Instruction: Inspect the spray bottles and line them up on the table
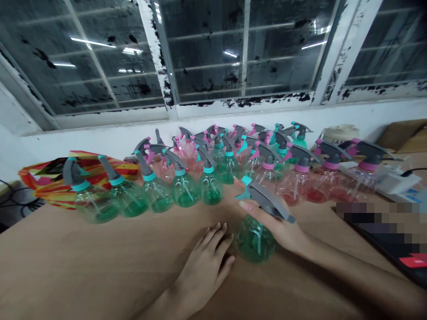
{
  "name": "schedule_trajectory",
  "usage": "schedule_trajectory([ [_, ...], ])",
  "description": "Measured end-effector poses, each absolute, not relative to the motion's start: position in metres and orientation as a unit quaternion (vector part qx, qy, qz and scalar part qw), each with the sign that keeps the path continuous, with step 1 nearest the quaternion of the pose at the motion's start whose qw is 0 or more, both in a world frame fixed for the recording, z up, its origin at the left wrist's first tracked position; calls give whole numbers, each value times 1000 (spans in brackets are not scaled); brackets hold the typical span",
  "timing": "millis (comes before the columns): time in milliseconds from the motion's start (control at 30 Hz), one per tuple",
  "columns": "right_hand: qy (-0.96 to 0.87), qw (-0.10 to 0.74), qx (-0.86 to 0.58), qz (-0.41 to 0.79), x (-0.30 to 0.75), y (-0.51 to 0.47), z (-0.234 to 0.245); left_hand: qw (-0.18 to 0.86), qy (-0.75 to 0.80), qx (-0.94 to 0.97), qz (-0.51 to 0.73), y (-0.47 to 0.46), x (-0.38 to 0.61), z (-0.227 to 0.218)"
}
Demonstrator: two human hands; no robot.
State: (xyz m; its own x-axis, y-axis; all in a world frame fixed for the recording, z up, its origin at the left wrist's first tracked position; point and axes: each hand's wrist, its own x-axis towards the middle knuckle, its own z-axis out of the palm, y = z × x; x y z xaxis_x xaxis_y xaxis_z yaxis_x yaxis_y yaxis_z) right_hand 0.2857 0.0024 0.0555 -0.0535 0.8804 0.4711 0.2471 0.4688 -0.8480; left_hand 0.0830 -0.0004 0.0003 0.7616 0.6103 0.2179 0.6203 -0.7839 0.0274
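Observation:
My right hand (271, 222) is wrapped round the neck of a green spray bottle (255, 244), just below its grey and teal trigger head (267, 198). This bottle stands nearly upright at the front middle of the table. To its left, my left hand (208, 258) lies flat on the tabletop with fingers spread, holding nothing. Behind it, a row of green spray bottles (185, 191) with teal collars runs to the left. Pink spray bottles (295, 186) with magenta collars line up behind my right hand.
More spray bottles (228, 162) crowd against the wall. An orange and yellow striped bag (123, 171) lies at the left. At the right are a black flat item (370, 229), partly blurred, a white device (400, 180) with a cable, and a cardboard box (405, 135). Barred windows (247, 49) rise behind.

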Motion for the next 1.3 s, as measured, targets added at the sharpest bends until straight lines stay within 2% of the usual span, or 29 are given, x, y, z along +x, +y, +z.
schedule_trajectory([
  [400, -669, 556, -391, 303, 284, 4, 56, 16, -327, -939, -105, 0, 83, -1],
  [767, -642, 558, -447, 276, 288, -1, 46, 18, -323, -940, -111, 0, 83, -1],
  [1033, -665, 548, -394, 320, 287, 6, 55, 14, -321, -939, -125, 0, 82, -1],
  [1300, -645, 540, -437, 317, 289, 5, 50, 25, -324, -940, -102, -1, 84, 2],
])
